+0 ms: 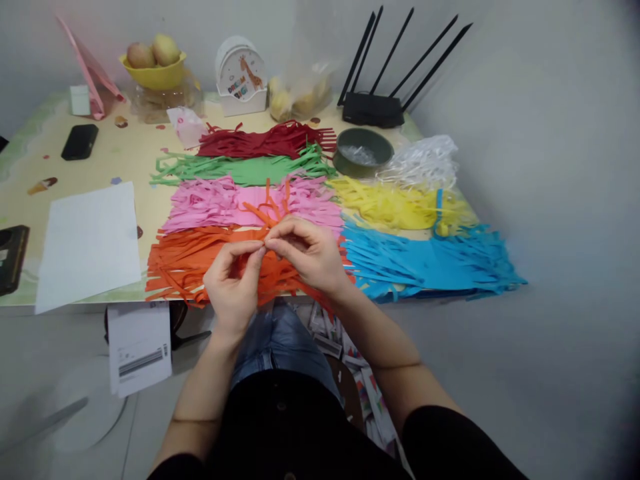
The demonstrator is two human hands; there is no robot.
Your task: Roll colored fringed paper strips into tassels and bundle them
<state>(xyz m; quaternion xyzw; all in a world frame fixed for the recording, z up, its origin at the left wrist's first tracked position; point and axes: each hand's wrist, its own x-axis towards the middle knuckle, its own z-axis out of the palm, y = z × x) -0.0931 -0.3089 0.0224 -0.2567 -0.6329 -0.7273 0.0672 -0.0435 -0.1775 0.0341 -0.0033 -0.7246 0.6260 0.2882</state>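
Note:
My left hand and my right hand meet fingertip to fingertip above a pile of orange fringed paper. Both are pinched closed on an orange paper tassel, whose loose strips fan out beyond my fingers. How its lower end sits in the pinch is hidden. Behind it lie pink fringed paper, green fringed paper and dark red fringed paper. To the right are blue fringed paper and yellow fringed paper.
A dark green bowl holding clear pieces stands beside white stringy material. A black router is at the back. White paper and a black phone lie left. A yellow fruit bowl stands at the back left.

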